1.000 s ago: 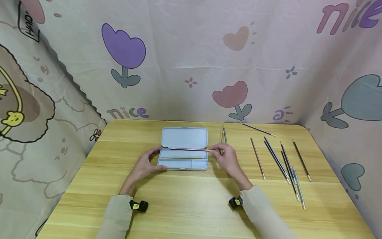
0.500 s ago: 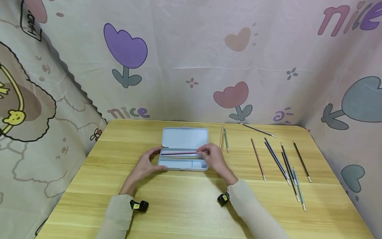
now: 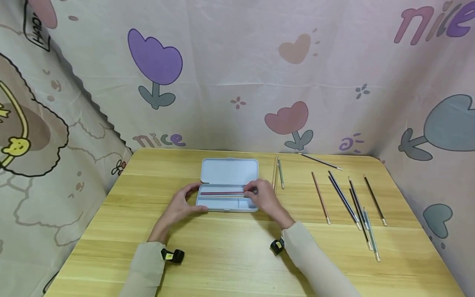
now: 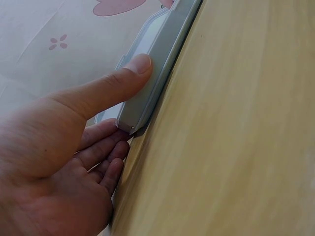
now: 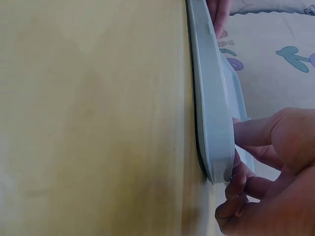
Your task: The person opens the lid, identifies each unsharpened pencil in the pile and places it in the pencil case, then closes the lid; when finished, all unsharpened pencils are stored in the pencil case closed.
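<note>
A light blue pencil case [image 3: 219, 203] lies on the table with its lid [image 3: 230, 170] raised behind it. My left hand [image 3: 182, 205] holds its left end, the thumb along the front side and the fingers around the back corner. In the left wrist view that thumb rests on the case wall [image 4: 157, 73]. Inside the rear compartment lies a dark red pencil [image 3: 222, 193], its right end pinched by my right hand [image 3: 265, 198]. Just in front of it is a pale yellowish pencil [image 3: 222, 196]. The case wall [image 5: 216, 108] hides the pencil in the right wrist view.
Right behind my right hand lie a yellowish pencil [image 3: 275, 173] and a green pencil [image 3: 281, 175]. Farther right are a reddish pencil [image 3: 320, 198], a dark pencil [image 3: 375, 200] and several others. One dark pencil [image 3: 320, 161] lies near the table's back edge, before a patterned cloth [image 3: 222, 62].
My right hand has moved left over the case, and the red pencil has come down into the rear compartment. The left hand has stayed at the case's left end.
</note>
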### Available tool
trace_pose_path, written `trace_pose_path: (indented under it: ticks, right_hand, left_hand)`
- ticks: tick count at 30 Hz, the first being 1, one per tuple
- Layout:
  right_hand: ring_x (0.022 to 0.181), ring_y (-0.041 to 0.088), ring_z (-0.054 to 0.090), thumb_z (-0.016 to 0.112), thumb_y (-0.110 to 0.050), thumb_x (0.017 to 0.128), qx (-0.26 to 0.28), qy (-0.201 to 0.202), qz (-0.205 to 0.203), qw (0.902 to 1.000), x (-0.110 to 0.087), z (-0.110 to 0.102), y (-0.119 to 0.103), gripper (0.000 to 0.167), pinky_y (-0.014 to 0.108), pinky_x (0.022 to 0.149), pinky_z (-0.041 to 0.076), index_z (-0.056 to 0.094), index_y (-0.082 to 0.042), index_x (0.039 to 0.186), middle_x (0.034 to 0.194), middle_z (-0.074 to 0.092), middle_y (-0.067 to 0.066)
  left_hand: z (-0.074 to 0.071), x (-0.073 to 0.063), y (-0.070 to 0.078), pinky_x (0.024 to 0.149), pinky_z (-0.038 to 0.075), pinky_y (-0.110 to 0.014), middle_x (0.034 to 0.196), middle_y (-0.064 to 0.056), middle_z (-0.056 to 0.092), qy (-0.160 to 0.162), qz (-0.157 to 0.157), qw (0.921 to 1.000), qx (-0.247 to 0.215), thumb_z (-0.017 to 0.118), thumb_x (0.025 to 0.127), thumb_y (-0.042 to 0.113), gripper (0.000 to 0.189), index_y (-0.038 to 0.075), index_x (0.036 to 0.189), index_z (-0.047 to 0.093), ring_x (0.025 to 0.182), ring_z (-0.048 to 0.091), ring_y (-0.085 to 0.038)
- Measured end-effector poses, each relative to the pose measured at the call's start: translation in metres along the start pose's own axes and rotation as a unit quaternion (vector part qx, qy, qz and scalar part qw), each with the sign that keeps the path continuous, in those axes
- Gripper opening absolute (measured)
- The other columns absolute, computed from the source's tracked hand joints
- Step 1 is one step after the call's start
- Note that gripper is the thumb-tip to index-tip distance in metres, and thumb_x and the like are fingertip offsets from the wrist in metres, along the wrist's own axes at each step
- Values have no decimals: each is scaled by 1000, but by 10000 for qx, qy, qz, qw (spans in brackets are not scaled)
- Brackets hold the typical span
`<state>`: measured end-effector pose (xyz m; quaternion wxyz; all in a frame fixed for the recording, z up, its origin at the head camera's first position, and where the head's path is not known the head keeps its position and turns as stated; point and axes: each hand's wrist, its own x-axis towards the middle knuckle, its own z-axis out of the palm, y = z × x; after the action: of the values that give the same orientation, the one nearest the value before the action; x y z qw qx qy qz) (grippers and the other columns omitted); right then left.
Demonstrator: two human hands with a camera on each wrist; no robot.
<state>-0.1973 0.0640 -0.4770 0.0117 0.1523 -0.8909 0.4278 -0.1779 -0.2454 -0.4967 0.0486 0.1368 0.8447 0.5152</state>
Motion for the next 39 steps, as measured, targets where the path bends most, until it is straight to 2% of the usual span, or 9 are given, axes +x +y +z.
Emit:
trace_pose_path:
  ticks: [6, 10, 13, 19, 26, 34, 39]
  right_hand:
    - [80, 17, 61, 74, -1, 92, 453, 51, 14, 9990, -10, -13, 2, 11, 29, 68, 55, 77, -3, 103, 94, 71, 4]
    - [84, 18, 62, 72, -1, 93, 637, 182, 16, 9978, -21, -27, 7, 16, 25, 70, 56, 75, -1, 110, 93, 69, 5]
    - [85, 21, 62, 72, 2, 93, 680, 377, -126, 9969, -30, -39, 11, 21, 24, 70, 57, 72, 1, 114, 93, 69, 7]
    - [88, 23, 64, 73, 2, 91, 520, 806, -222, 9951, -50, -68, 22, 26, 23, 66, 56, 70, 1, 117, 93, 68, 6]
    - [88, 24, 65, 73, 2, 92, 108, 1255, -111, 9920, -70, -97, 41, 26, 24, 64, 57, 70, 2, 118, 94, 70, 8]
    - [86, 21, 63, 73, -3, 94, -292, 1740, 119, 9842, -73, -128, 64, 24, 13, 65, 52, 70, 0, 117, 96, 70, 11]
    - [86, 23, 63, 73, -4, 94, -339, 1717, 441, 9836, -79, -140, 82, 27, 11, 67, 50, 68, 3, 120, 98, 69, 15]
  left_hand:
    - [0, -1, -1, 119, 34, -53, 146, -20, 53, 24, -17, 10000, 10, 96, 72, 19, 91, 2, 147, 49, 139, 45, -39]
    - [1, -2, -1, 119, 33, -53, 146, -20, 53, 35, -42, 10000, -7, 96, 71, 19, 91, 2, 147, 49, 139, 45, -39]
    - [1, -2, -2, 119, 33, -54, 146, -20, 53, 35, -51, 10000, 7, 96, 72, 20, 91, 2, 147, 49, 139, 45, -40]
    - [1, -2, 0, 119, 33, -54, 147, -20, 52, 32, -77, 9999, 64, 96, 72, 22, 92, 3, 148, 48, 140, 44, -40]
    - [0, -1, 3, 120, 33, -54, 148, -19, 52, 22, -77, 9999, 71, 96, 71, 21, 93, 3, 148, 48, 141, 43, -39]
    - [1, 0, 2, 120, 32, -54, 147, -19, 52, 16, -35, 10000, 8, 96, 72, 22, 92, 3, 148, 48, 141, 43, -40]
    - [0, 0, 3, 120, 32, -53, 147, -20, 53, 13, -36, 10000, 33, 96, 71, 21, 92, 2, 148, 48, 140, 44, -39]
